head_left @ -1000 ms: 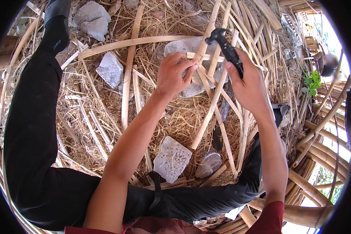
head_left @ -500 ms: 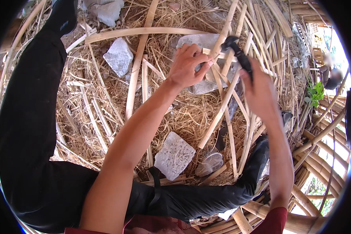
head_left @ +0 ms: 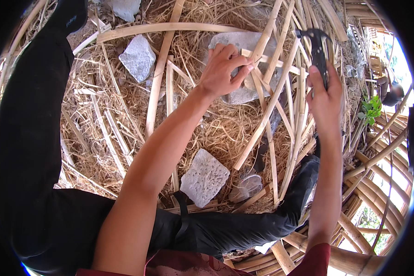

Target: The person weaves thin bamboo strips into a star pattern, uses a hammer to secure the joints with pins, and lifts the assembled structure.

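My right hand (head_left: 325,94) grips a black claw hammer (head_left: 316,50) by its handle, head upward, above the bamboo strips at right. My left hand (head_left: 226,69) is closed, thumb and forefinger pinched together where a short crosswise bamboo strip (head_left: 280,62) meets longer, slanting bamboo strips (head_left: 267,34). A thin dark sliver shows by its fingertips; what exactly they pinch is too small to make out. Beneath the crossing strips lies a flat grey stone slab (head_left: 244,95), partly covered by the left hand and the strips.
Dry shavings (head_left: 207,131) cover the ground. One grey stone (head_left: 138,59) sits at left, another pitted stone (head_left: 204,178) nearer me, beside a clear plastic cup (head_left: 246,187). My black-clad legs frame the area. Bamboo poles (head_left: 377,184) and a green plant (head_left: 371,109) stand at right.
My right hand has swung the hammer rightward and away from the crossing strips. The left hand stays at the same spot on the strips; the whole view has shifted slightly.
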`<state>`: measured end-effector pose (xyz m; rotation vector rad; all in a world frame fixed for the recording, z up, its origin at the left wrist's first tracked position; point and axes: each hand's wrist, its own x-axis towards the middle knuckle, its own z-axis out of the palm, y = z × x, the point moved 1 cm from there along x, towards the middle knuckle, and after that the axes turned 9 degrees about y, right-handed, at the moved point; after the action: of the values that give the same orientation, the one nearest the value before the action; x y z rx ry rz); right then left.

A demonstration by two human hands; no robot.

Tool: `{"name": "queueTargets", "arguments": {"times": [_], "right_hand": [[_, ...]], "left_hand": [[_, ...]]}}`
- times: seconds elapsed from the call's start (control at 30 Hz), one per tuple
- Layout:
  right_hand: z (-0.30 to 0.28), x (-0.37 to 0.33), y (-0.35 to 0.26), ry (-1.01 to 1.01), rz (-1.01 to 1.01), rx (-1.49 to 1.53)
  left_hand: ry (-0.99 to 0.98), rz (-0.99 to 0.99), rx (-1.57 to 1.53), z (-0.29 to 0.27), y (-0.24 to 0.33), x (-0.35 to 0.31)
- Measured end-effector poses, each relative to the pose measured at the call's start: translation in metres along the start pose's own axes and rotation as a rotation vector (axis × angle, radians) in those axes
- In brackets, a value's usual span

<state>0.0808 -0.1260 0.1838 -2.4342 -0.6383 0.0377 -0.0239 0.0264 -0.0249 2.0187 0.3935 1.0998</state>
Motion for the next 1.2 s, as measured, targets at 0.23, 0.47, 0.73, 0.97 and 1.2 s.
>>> {"name": "queueTargets", "arguments": {"times": [0.23, 0.47, 0.73, 0.97, 1.2], "right_hand": [[0.035, -0.037, 0.022, -0.149, 0.107, 0.085], [0.022, -0.049, 0.016, 0.039, -0.265, -0.126], [0.018, -0.046, 0.008, -0.108, -0.345, -0.166], [0.024, -0.044, 0.011, -0.126, -0.332, -0.120], [0.018, -0.032, -0.001, -0.107, -0.362, -0.153]], "left_hand": [[0.029, 0.001, 0.022, 0.003, 0.003, 0.004], [0.090, -0.146, -0.013, 0.001, 0.019, 0.005], [0.144, -0.256, -0.074, 0.009, 0.022, 0.006], [0.189, -0.180, 0.041, 0.006, 0.030, 0.004], [0.239, -0.174, 0.087, 0.017, 0.027, 0.004]]}}
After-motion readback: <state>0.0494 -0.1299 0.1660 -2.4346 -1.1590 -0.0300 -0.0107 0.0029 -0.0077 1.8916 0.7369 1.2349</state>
